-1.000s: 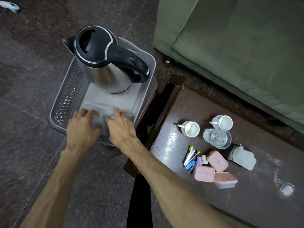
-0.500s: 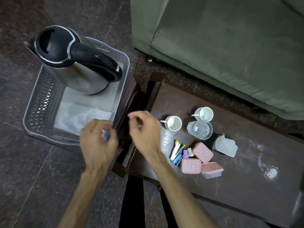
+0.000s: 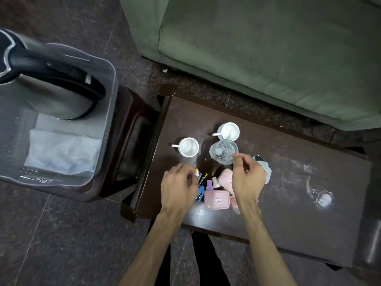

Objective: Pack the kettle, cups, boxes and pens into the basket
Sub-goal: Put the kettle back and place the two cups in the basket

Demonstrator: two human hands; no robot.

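Observation:
The steel kettle with a black handle stands in the grey plastic basket at the left, beside a white cloth on the basket floor. On the dark table sit two white cups, a clear glass, pink boxes and a bunch of pens. My left hand hovers over the pens, fingers loosely curled, holding nothing. My right hand hangs over the pink boxes near the glass, fingers apart and empty.
The basket rests on a dark wooden stool left of the table. A green sofa fills the back. A pale wrapped object lies behind my right hand. Small bottles stand among the pens.
Both hands left the cloth in the basket and moved right over the table's pens and boxes. The view swung right, pushing the basket to the left edge.

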